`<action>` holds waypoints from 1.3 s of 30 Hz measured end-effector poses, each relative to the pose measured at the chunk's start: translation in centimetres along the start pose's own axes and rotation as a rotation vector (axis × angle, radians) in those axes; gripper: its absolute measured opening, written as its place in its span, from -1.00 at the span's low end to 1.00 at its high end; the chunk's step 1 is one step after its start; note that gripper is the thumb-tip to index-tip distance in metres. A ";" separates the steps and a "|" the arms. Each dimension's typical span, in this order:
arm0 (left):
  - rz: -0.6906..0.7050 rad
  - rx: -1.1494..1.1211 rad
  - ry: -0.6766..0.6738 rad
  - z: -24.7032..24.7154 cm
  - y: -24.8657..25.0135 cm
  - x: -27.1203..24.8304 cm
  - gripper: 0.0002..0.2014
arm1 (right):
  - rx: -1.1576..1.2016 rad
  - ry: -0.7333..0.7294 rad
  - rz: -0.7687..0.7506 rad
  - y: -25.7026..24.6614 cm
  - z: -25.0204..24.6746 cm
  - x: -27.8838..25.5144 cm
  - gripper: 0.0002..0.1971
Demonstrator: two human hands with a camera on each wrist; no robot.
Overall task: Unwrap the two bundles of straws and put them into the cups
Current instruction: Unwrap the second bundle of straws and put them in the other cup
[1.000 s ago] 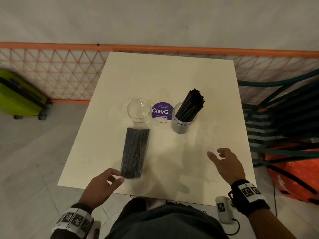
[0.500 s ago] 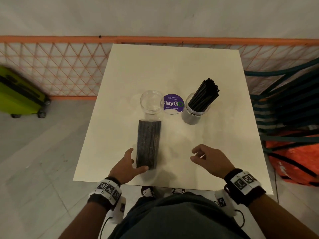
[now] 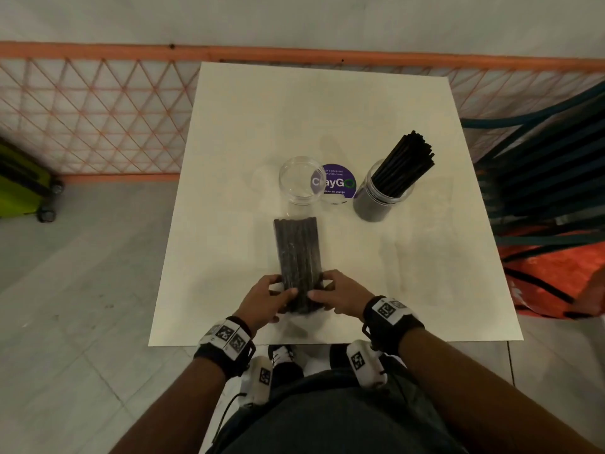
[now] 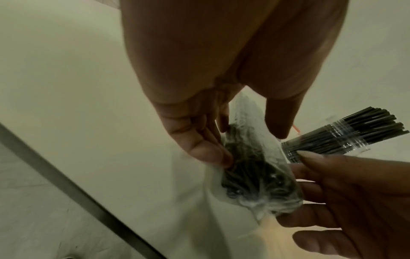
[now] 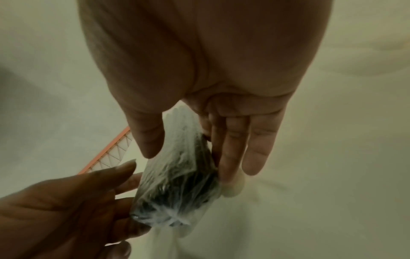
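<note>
Our left hand and right hand grip near end of wrapped straw bundle lying on surface, before empty cup. Second unwrap in hand; next we tear wrap open.

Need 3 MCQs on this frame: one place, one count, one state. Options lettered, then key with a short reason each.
1. Where is the purple sticker on the table?
A. Between the two clear cups
B. At the table's near edge
C. Under the wrapped bundle

2. How many cups already hold loose straws?
A. None
B. One
C. Two

3. What state is the wrapped straw bundle in?
A. Standing in a cup
B. Lying untouched on the table
C. Gripped at its near end by both hands

Key: 1 A, it sits between the empty cup and the filled cup. 2 B, only the cup on the right holds black straws. 3 C, the left hand and right hand hold its near end, plastic intact.
</note>
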State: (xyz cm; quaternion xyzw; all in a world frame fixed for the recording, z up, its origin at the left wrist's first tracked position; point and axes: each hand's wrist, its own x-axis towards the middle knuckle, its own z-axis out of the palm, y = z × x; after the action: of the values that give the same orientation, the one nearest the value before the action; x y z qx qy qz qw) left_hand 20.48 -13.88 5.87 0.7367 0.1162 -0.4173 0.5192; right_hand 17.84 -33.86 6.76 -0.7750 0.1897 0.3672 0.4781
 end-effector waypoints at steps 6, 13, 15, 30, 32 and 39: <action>0.128 -0.222 0.063 -1.1 2.7 -2.9 -0.34 | 0.038 0.089 -0.169 -2.7 -1.7 -3.6 -0.17; 0.341 -0.208 0.127 -0.6 8.1 -6.4 -0.48 | -0.102 0.261 -0.458 -5.8 -4.0 -6.1 -0.35; 0.377 -0.071 0.182 -0.3 9.0 -6.6 -0.29 | -0.129 0.311 -0.476 -6.2 -4.7 -5.6 -0.47; 0.863 0.485 0.345 -0.5 15.6 -9.4 -0.81 | -0.339 0.414 -0.490 -6.9 -6.5 -5.4 0.01; 0.848 0.417 0.262 -0.8 17.1 -10.0 -0.80 | -0.322 0.451 -0.504 -7.1 -6.5 -5.6 0.00; 0.893 0.419 0.283 -3.0 19.4 -12.0 -0.83 | -0.075 0.464 -0.610 -5.4 -9.9 -7.7 -0.49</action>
State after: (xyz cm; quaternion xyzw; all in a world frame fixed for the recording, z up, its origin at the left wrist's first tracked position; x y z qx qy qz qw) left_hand 26.20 -16.56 28.01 0.8521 -0.2266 -0.0654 0.4672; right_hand 20.10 -40.48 18.51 -0.8752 0.0399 0.0297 0.4813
